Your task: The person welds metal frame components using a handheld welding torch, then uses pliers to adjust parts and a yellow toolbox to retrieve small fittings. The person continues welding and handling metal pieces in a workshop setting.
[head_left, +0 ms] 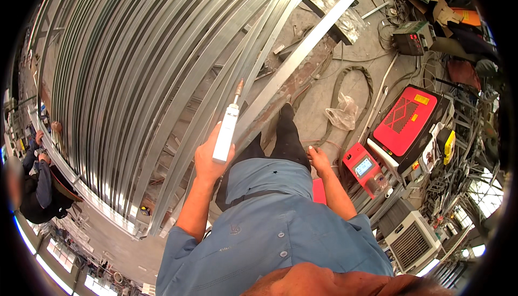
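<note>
My left hand [211,154] is closed around a white, box-shaped welding torch [226,131] with a narrow copper-coloured tip. The tip points away from me, over the long metal tubes [162,53] that lie side by side in a wide row. Close beyond the torch, a single bright square tube [307,50] runs slantwise to the far right. My right hand [319,158] hangs low beside my thigh, fingers loosely apart, and nothing shows in it. It is nearest to a red control box [363,169] with a small lit screen.
A red-topped machine [400,120] stands at the right, with a dark power unit [414,41] behind it. A thick hose [369,83] and a clear plastic bag [343,111] lie on the floor. An air cooler [413,242] stands near right. Another person [46,185] works at the left.
</note>
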`<state>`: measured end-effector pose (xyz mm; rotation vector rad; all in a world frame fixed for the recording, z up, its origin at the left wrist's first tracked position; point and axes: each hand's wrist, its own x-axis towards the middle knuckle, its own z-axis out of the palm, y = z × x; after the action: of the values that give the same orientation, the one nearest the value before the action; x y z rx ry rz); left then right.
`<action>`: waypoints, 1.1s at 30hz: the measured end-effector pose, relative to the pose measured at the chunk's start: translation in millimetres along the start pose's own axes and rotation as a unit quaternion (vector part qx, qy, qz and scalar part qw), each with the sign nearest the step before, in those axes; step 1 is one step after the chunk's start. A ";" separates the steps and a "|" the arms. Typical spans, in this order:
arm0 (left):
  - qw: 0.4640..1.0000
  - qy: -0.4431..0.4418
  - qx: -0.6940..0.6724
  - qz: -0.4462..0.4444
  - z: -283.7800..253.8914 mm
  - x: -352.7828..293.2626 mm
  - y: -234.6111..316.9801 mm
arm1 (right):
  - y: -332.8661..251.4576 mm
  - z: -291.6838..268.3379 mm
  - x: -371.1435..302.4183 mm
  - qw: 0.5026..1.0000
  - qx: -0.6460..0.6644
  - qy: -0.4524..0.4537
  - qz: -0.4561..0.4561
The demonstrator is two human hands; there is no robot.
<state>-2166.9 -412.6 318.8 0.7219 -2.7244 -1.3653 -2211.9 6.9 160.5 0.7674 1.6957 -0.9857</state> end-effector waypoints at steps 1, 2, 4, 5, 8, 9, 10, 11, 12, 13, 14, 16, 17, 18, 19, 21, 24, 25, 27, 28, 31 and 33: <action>1.000 0.001 0.006 -0.001 0.3 -0.7 0.5 | 2.1 -0.1 0.9 1.000 -0.003 0.002 0.001; 1.000 0.001 0.012 -0.001 0.7 -1.3 1.3 | 3.8 -0.4 2.3 1.000 -0.005 0.003 0.001; 1.000 0.022 0.016 0.012 1.6 -2.6 8.1 | 6.0 -0.8 3.5 1.000 -0.002 -0.001 0.003; 0.999 0.032 0.017 0.019 2.7 -3.6 11.1 | 7.0 -1.6 4.0 1.000 0.000 -0.003 0.003; 0.996 0.072 0.026 0.051 7.1 -12.3 15.2 | 4.6 -1.6 0.6 1.000 -0.007 0.000 0.004; 0.997 0.061 0.029 0.050 6.1 -15.6 17.3 | 5.8 -1.6 2.0 1.000 -0.009 0.000 0.004; 0.997 0.049 0.031 0.048 4.4 -18.7 20.1 | 7.2 -1.9 3.0 1.000 -0.011 0.001 0.003; 0.998 0.039 0.033 0.047 2.5 -20.4 22.5 | 8.7 -2.5 3.6 1.000 -0.013 0.001 0.002; 0.996 0.064 0.049 0.049 -1.7 -17.5 21.3 | 7.4 -1.5 2.7 1.000 -0.011 0.002 0.006; 0.993 0.089 0.066 0.050 -8.1 -12.4 17.3 | 6.2 -1.2 1.2 1.000 -0.009 0.003 0.010; 0.991 0.117 0.054 0.027 -16.0 -7.4 10.4 | 4.6 -1.2 -0.1 1.000 -0.007 0.005 0.013; 0.986 0.157 0.051 -0.028 -31.4 7.1 3.9 | -3.9 0.6 -6.8 1.000 -0.017 0.001 0.011; 0.984 0.168 0.054 -0.040 -37.0 10.1 -1.5 | -9.2 1.1 -10.8 1.000 -0.022 0.000 0.009; 0.989 0.136 0.023 -0.048 -38.9 9.6 -7.4 | -23.6 8.6 -17.4 0.993 -0.114 -0.001 -0.030; 0.997 0.075 -0.031 -0.007 -38.0 11.5 -17.1 | -45.1 22.7 -29.5 0.976 -0.205 -0.003 -0.070; 0.996 -0.055 -0.004 -0.066 -44.3 13.0 -7.1 | -113.7 79.5 -78.9 0.940 -0.230 -0.103 -0.231; 0.995 0.039 -0.090 -0.038 -51.7 23.7 -24.7 | -148.4 161.7 -94.6 0.897 -0.240 -0.201 -0.313; 0.993 0.073 -0.072 -0.055 -55.5 27.5 -18.9 | -154.5 183.3 -95.6 0.889 -0.235 -0.225 -0.323; 0.991 0.051 -0.100 -0.070 -55.5 31.2 -21.0 | -157.8 219.2 -87.6 0.885 -0.233 -0.229 -0.333; 0.991 0.009 -0.124 -0.055 -52.5 28.9 -31.3 | -161.4 228.9 -86.9 0.882 -0.232 -0.232 -0.338; 0.992 -0.062 -0.088 -0.064 -51.1 25.8 -19.1 | -163.7 236.6 -93.1 0.889 -0.244 -0.233 -0.308; 0.996 0.006 -0.072 -0.051 -51.2 26.1 -12.4 | -162.1 237.2 -89.2 0.887 -0.245 -0.239 -0.311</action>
<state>-2174.6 -468.3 336.1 0.8666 -2.5785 -1.5533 -2218.1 -281.9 244.2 -0.3662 1.6525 -0.9874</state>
